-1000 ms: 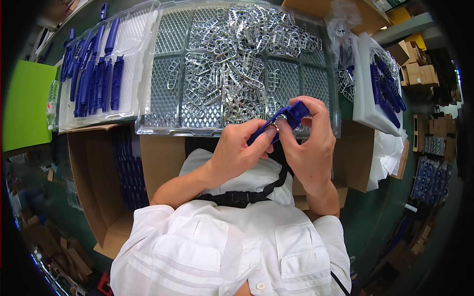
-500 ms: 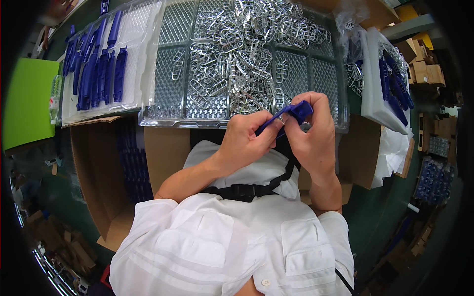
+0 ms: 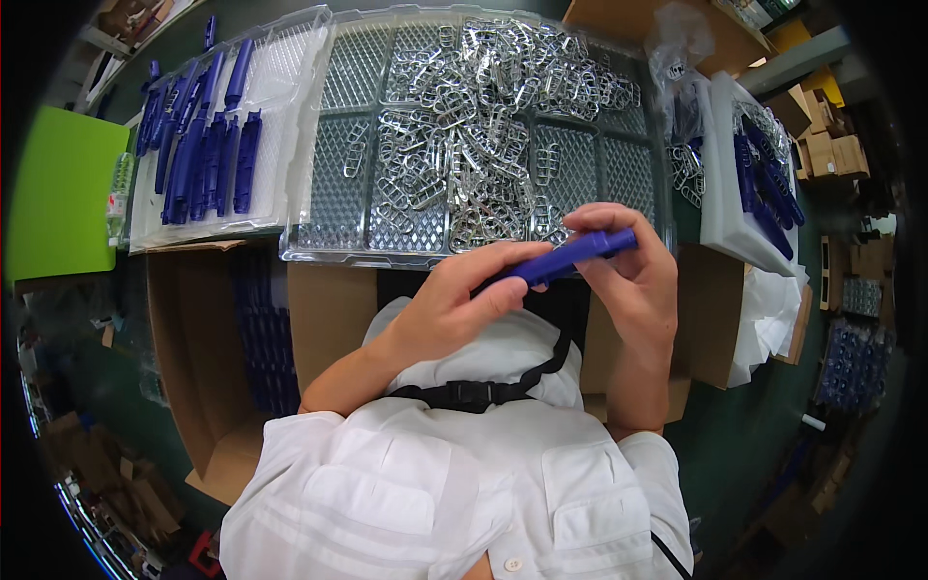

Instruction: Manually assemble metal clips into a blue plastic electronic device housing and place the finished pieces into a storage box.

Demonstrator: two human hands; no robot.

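A long blue plastic handle-like part point(image 3: 559, 262) is held between my two hands in front of my chest, slanting up to the right. My left hand point(image 3: 447, 302) grips its lower left end, thumb and fingers pinched around it. The other end is held by my right hand point(image 3: 633, 280), fingers over the top and thumb below. Just beyond my hands stands a clear compartmented tray point(image 3: 333, 253) with a heap of shiny oval metal links point(image 3: 483, 145). Whether a link sits in the held part is hidden.
Left of it, a clear tray point(image 3: 275, 145) carries several similar blue parts point(image 3: 198, 164). An open cardboard box point(image 3: 188, 329) with blue parts stands below. At right, a white foam tray point(image 3: 720, 145) holds blue parts and links. A bottle point(image 3: 118, 198) stands beside a green panel point(image 3: 58, 193).
The blue part has turned so its long side now shows, lying more level between my hands. My right hand has shifted slightly right and down.
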